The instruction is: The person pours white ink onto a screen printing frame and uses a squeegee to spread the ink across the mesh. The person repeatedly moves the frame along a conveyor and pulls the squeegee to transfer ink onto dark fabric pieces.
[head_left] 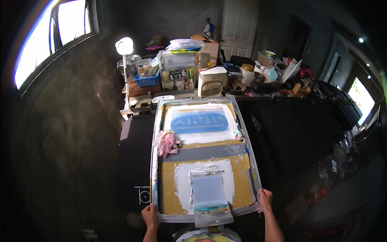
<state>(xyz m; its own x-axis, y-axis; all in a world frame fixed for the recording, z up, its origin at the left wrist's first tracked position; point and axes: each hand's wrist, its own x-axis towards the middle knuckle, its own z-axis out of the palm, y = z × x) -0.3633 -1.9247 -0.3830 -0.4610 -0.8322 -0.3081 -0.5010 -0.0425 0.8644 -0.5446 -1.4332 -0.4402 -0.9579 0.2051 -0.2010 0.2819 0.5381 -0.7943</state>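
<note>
We see the left hand (150,215) and the right hand (265,200) each closed on a near corner of the big metal printing frame (154,149), which lies flat on the dark table (135,157), with a pink rag (167,143) and a squeegee (209,197) resting on it.

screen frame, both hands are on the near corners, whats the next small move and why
Probably a small lift of the near edge of the screen frame. The left hand and right hand grip its two near corners, and neither is on the squeegee resting at the near rail, so the grip suits tilting the frame more than pulling ink. A pink rag lies on the mesh.
</note>
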